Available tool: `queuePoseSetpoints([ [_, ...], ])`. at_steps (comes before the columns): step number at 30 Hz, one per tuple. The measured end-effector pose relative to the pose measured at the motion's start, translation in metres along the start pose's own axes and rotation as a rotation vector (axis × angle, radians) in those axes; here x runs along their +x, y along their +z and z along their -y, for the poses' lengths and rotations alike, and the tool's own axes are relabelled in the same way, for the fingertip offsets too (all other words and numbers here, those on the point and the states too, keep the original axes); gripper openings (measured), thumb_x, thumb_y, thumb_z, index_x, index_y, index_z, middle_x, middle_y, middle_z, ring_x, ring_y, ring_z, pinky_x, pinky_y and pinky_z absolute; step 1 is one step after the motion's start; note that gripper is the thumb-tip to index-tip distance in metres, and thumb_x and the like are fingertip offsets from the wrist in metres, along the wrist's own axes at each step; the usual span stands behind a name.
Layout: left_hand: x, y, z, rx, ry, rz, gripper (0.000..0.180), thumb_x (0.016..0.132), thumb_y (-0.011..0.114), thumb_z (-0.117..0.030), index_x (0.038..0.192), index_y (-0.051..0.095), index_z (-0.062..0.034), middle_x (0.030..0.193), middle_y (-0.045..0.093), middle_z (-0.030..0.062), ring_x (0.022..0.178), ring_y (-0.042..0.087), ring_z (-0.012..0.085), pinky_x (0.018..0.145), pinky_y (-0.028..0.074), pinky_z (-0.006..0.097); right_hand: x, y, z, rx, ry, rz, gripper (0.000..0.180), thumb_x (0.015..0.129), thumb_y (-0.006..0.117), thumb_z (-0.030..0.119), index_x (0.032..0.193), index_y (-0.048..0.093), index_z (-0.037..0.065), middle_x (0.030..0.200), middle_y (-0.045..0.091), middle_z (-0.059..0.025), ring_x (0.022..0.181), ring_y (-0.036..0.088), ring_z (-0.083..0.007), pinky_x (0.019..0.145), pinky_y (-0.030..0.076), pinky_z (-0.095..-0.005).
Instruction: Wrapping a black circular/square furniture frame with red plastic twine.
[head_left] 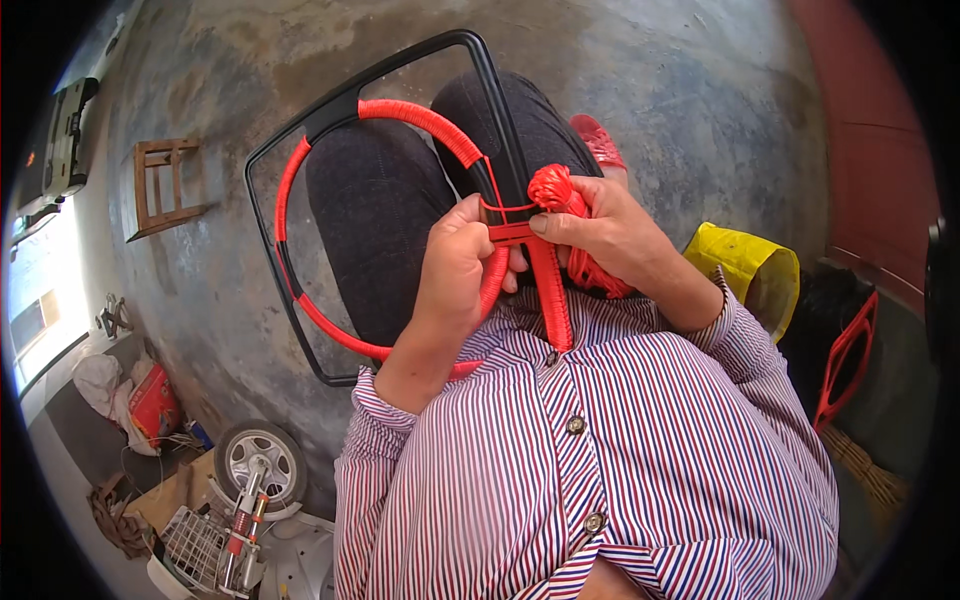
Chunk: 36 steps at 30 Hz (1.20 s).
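Observation:
A black frame (400,64) with rounded corners rests across my lap. Inside it is a ring (425,120) mostly wrapped in red cord, with a few bare black stretches. A straight bar (550,300), also bound in red, runs from the ring's right side toward my shirt. My left hand (455,265) is closed around the ring where it meets this bar, its thumb pressing near the binding. In my right hand (615,235) is a bundle of red cord (551,188), thumb against the bar's edge. A cord loop (512,207) stretches between both hands.
A small wooden stool (143,195) stands on the concrete floor at the far left. Lower left are a wheeled vehicle's wheel (262,462) and a red box (155,405). At the right lie a yellow container (730,250) and another red-wrapped frame (850,360), near a red door (875,150).

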<state>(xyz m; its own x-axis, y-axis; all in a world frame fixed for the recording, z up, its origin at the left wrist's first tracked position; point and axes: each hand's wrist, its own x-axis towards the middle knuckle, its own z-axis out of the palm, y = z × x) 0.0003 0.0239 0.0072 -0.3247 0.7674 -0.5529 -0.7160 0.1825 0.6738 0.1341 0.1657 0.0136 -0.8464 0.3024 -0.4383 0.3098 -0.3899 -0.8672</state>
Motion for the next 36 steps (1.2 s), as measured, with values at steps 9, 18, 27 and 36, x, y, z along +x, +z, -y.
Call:
queuePoseSetpoints([
  [9, 0.001, -0.006, 0.004, -0.025, -0.027, 0.019, 0.042, 0.07, 0.039, -0.006, 0.105, 0.059, 0.0055, 0.079, 0.062, 0.0127, 0.06, 0.057, 0.0185, 0.048, 0.05, 0.028, -0.003, 0.0, 0.01, -0.067, 0.0, 0.043, 0.017, 0.09, 0.068, 0.009, 0.102, 0.065, -0.001, 0.088, 0.065, 0.0004, 0.079, 0.057, -0.0056, 0.074, 0.05, -0.0234],
  [18, -0.001, 0.0, 0.001, 0.08, -0.017, -0.033, 0.036, 0.073, 0.039, -0.006, 0.102, 0.058, 0.004, 0.081, 0.063, 0.0122, 0.061, 0.058, 0.0174, 0.049, 0.05, 0.028, -0.002, 0.001, 0.008, -0.076, -0.016, 0.025, 0.016, 0.088, 0.069, 0.01, 0.099, 0.067, -0.002, 0.087, 0.068, -0.001, 0.078, 0.058, -0.0059, 0.075, 0.05, -0.0243],
  [27, -0.002, -0.001, 0.003, -0.025, -0.023, -0.056, 0.029, 0.077, 0.04, -0.008, 0.097, 0.058, 0.0017, 0.079, 0.063, 0.011, 0.06, 0.059, 0.0171, 0.049, 0.051, 0.028, 0.002, -0.001, -0.002, -0.145, -0.049, -0.005, 0.019, 0.088, 0.07, 0.013, 0.1, 0.067, -0.001, 0.085, 0.068, -0.0022, 0.077, 0.059, -0.0065, 0.074, 0.051, -0.0254],
  [36, -0.002, 0.002, 0.004, 0.131, 0.014, -0.094, 0.027, 0.077, 0.04, -0.006, 0.095, 0.058, 0.0023, 0.077, 0.062, 0.011, 0.059, 0.058, 0.0166, 0.048, 0.051, 0.027, 0.001, -0.003, 0.008, -0.053, 0.038, -0.033, 0.015, 0.089, 0.068, 0.012, 0.097, 0.066, -0.001, 0.082, 0.066, 0.0, 0.074, 0.057, -0.0045, 0.069, 0.05, -0.0229],
])
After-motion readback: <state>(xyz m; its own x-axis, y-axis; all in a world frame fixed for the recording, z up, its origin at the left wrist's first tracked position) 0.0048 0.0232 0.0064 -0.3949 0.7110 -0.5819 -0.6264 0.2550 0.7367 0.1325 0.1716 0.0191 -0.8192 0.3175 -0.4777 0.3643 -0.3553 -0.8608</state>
